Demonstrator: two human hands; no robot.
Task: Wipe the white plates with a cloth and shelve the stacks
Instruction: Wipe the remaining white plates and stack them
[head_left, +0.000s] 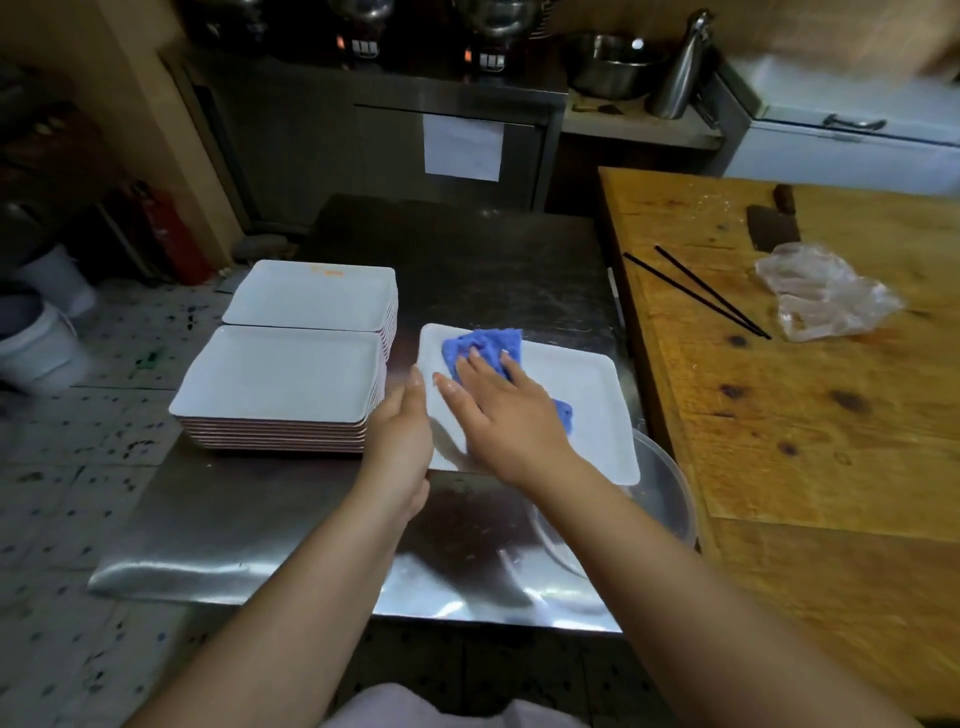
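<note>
Both arms come into view from the bottom edge and are bare from above the elbow down to the wrists; no sleeve shows on either one. The left hand (402, 431) and the right hand (501, 410) are bare too, with no glove, ring, watch or band to be seen on them. The fingernails are short and plain, a little glossy. At the bottom middle, between the arms, a piece of pale pinkish-white clothing (415, 709) shows, soft-looking and without any print or marking.
</note>
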